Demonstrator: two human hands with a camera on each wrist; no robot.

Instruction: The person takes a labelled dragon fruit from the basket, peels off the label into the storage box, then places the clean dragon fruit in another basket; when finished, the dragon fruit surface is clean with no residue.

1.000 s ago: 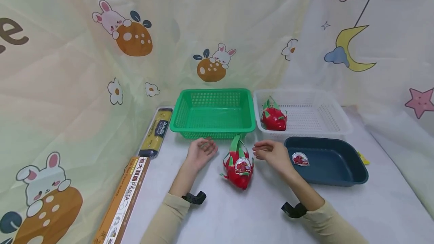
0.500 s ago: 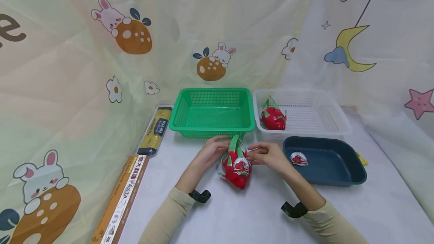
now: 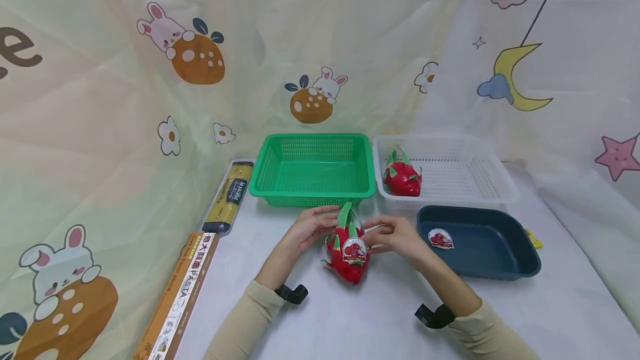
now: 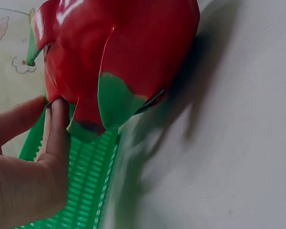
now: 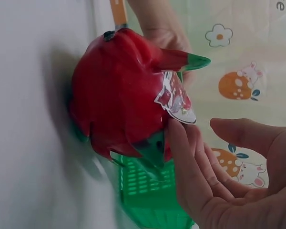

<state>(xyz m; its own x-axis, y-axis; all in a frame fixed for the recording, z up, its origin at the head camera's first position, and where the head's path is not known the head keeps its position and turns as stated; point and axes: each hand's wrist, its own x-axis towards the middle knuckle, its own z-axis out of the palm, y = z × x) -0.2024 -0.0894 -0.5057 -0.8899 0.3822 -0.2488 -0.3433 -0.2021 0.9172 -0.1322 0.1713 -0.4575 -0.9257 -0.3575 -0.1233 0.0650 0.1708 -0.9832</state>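
A glossy red dragon fruit (image 3: 347,263) with green leaf tips and a round fruit-picture label (image 3: 354,250) lies on the white table, stem away from me. My left hand (image 3: 312,230) is at its left side; in the left wrist view its fingertips touch a leaf edge of the dragon fruit (image 4: 148,43). From the other side my right hand (image 3: 395,236) reaches the label. The right wrist view has those fingers (image 5: 181,152) extended against the fruit beside the label (image 5: 175,99), while the thumb (image 5: 243,133) stands apart.
Behind the fruit stands a green basket (image 3: 312,198). A white basket (image 3: 465,199) holds another dragon fruit (image 3: 403,179). Front right is a dark blue tray (image 3: 490,249) bearing a similar label (image 3: 441,239). A pasta pack (image 3: 228,199) and pasta box (image 3: 180,299) line the left.
Both hands have closed in on the dragon fruit from either side, the left moving right and the right moving left, until they touch it. The fruit has stayed nearly in place.
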